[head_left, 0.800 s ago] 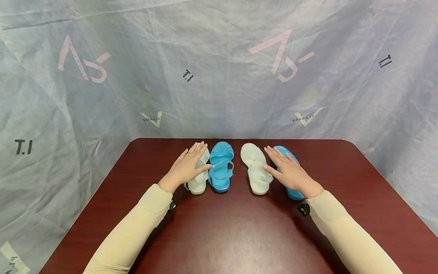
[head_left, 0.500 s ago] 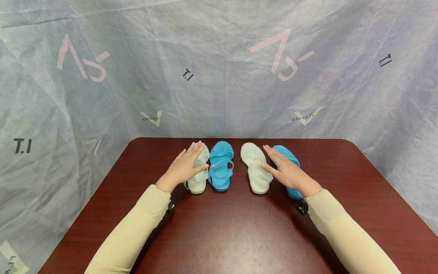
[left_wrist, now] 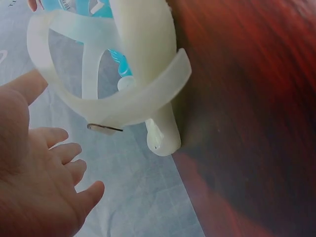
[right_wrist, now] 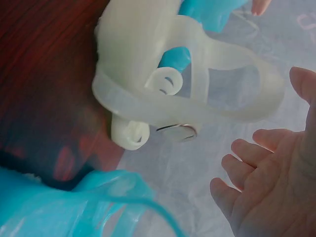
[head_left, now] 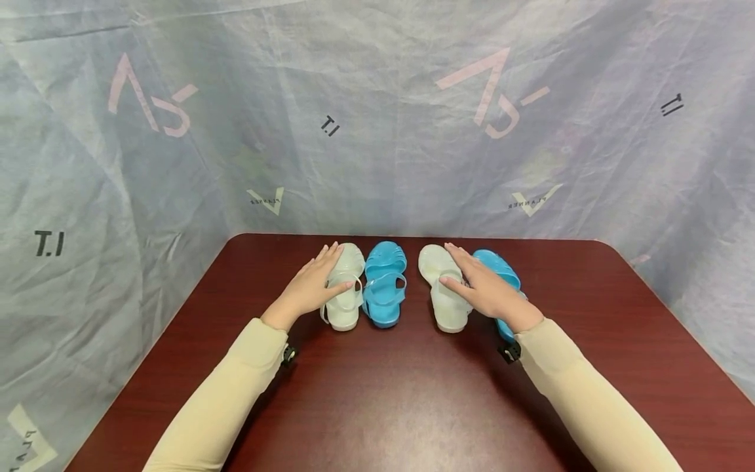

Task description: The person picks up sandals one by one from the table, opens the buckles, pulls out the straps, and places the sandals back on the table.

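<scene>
Two white sandals and two blue sandals lie on a dark red table, toes toward the back. My left hand (head_left: 308, 283) is above and beside the left white sandal (head_left: 344, 316); in the left wrist view that sandal's strap (left_wrist: 133, 106) stands apart from the spread fingers. Right of it lies a blue sandal (head_left: 385, 288). My right hand (head_left: 485, 288) hovers over the gap between the other white sandal (head_left: 449, 313) and the tilted blue sandal (head_left: 498, 263), covering part of both. In the right wrist view its fingers are relaxed and hold nothing.
The table (head_left: 377, 400) has rounded back corners. A grey printed cloth (head_left: 377, 170) hangs behind it and along both sides. Small black devices (head_left: 510, 353) are strapped at both wrists.
My left hand has drawn left, uncovering more of the left white sandal. The right hand has shifted left, over the right white sandal's strap. The sandals lie as before.
</scene>
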`<action>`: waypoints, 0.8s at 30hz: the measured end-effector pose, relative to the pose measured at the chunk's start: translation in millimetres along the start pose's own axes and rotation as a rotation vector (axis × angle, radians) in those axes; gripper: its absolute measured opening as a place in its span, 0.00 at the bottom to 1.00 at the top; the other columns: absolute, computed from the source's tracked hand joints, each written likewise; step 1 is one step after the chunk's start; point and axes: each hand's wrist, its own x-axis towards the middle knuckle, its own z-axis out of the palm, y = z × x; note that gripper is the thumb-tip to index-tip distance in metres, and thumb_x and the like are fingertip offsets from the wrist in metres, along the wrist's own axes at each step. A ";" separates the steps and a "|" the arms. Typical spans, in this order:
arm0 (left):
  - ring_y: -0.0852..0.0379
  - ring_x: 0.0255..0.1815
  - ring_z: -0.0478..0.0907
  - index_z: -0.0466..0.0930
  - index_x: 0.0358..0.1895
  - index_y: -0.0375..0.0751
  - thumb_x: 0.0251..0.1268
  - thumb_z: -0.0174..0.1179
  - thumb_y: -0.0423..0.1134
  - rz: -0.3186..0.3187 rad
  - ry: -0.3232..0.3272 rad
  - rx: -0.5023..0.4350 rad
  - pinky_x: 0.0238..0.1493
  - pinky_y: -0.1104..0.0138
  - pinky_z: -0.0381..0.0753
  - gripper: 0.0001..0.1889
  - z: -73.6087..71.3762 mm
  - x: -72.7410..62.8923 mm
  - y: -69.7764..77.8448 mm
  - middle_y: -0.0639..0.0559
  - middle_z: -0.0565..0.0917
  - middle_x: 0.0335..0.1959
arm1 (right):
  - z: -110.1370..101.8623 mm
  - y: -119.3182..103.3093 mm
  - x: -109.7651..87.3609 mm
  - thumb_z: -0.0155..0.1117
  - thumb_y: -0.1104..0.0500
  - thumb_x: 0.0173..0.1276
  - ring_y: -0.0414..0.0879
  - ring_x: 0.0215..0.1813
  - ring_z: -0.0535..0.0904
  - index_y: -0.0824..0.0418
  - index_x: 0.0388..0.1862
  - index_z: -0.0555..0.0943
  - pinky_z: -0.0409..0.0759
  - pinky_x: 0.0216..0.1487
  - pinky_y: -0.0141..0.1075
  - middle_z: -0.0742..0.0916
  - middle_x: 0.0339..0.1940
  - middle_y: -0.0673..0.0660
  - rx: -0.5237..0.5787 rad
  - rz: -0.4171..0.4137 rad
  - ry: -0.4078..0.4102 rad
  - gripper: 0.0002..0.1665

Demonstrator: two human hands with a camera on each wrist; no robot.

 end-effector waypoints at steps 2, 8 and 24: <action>0.47 0.80 0.39 0.42 0.79 0.45 0.70 0.53 0.59 -0.002 0.002 -0.005 0.77 0.47 0.45 0.43 -0.1 -0.1 -2.0 0.48 0.44 0.80 | -0.5 -2.7 1.1 0.48 0.34 0.72 0.57 0.80 0.44 0.49 0.80 0.41 0.53 0.74 0.59 0.49 0.81 0.53 0.000 0.000 0.000 0.48; 0.47 0.80 0.39 0.41 0.79 0.45 0.69 0.54 0.59 -0.016 -0.005 -0.029 0.76 0.45 0.46 0.44 -0.4 -2.5 -6.0 0.47 0.44 0.80 | 1.1 -7.7 4.5 0.51 0.38 0.73 0.56 0.81 0.45 0.50 0.80 0.41 0.55 0.74 0.58 0.49 0.81 0.53 -0.003 0.015 -0.003 0.47; 0.47 0.80 0.38 0.38 0.79 0.47 0.70 0.52 0.58 -0.075 -0.013 -0.142 0.75 0.44 0.50 0.44 9.6 -10.6 -16.2 0.48 0.41 0.80 | 5.8 -28.7 12.8 0.52 0.38 0.73 0.59 0.78 0.53 0.55 0.80 0.42 0.58 0.73 0.56 0.53 0.81 0.58 0.030 0.048 0.010 0.49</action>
